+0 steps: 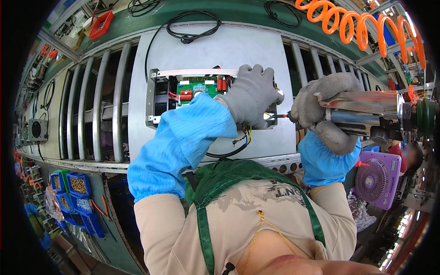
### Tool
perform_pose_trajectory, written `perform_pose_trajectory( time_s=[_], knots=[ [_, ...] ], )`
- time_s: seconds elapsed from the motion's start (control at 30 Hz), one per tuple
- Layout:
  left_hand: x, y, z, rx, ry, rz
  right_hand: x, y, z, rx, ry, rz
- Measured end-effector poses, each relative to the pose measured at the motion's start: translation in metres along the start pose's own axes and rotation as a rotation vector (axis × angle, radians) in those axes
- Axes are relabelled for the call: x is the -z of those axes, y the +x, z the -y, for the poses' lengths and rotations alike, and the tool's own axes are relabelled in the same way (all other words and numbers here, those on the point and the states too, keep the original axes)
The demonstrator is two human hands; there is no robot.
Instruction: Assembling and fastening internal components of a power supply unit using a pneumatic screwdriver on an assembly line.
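A metal housing (151, 103) with its top off lies in front of me, showing a green circuit board (211, 90) with red components. My left hand (254, 94), in a grey glove, grips the right part of the housing and covers that side of the board. My right hand (316, 107), gloved too, is wrapped round a shiny cylindrical power screwdriver (364, 105). It lies sideways, its thin bit (280, 116) pointing left at the housing's right end, beside my left thumb. Whether the tip touches a screw is too small to tell. Several wires (245, 137) hang from the housing's near side.
The housing rests on a pale board (137, 137) between metal rollers (103, 105). A black cable (195, 34) loops at the far side. An orange coiled hose (362, 27) hangs upper right. Blue bins (79, 183) of screws stand lower left; a purple fan (376, 180) stands at right.
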State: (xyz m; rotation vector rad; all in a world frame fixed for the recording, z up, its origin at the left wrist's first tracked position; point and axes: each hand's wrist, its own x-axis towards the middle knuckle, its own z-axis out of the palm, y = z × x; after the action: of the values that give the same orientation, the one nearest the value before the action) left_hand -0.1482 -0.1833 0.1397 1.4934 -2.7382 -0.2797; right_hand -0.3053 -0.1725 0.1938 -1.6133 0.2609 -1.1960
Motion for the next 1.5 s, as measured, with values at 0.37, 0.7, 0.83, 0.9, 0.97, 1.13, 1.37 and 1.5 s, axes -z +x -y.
perform_pose_trajectory(
  time_s=[0.37, 0.7, 0.83, 0.9, 0.97, 1.13, 1.37, 1.5],
  knots=[
    [-0.022, -0.008, 0.018, -0.068, -0.201, -0.172, 0.011, -0.004, 0.000, -0.113, 0.204, 0.054],
    [-0.035, -0.004, 0.018, -0.161, -0.089, -0.328, 0.019, -0.004, 0.000, -0.057, 0.169, 0.022],
    [-0.037, -0.001, 0.015, -0.147, -0.038, -0.333, 0.018, -0.003, 0.003, -0.066, 0.172, 0.042],
    [-0.035, -0.002, 0.016, -0.147, -0.052, -0.317, 0.016, -0.009, 0.006, -0.133, 0.108, -0.137],
    [-0.032, -0.001, 0.016, -0.140, -0.029, -0.297, 0.010, -0.014, 0.007, -0.187, 0.195, -0.201],
    [-0.038, 0.003, 0.020, -0.153, -0.041, -0.352, 0.029, -0.010, -0.011, -0.090, 0.237, 0.149],
    [-0.038, -0.005, 0.014, -0.142, -0.171, -0.367, 0.018, 0.000, -0.012, 0.035, 0.110, 0.128],
    [-0.037, -0.032, -0.004, -0.088, -0.064, -0.637, 0.017, 0.005, -0.012, 0.044, 0.167, 0.087]
  ],
)
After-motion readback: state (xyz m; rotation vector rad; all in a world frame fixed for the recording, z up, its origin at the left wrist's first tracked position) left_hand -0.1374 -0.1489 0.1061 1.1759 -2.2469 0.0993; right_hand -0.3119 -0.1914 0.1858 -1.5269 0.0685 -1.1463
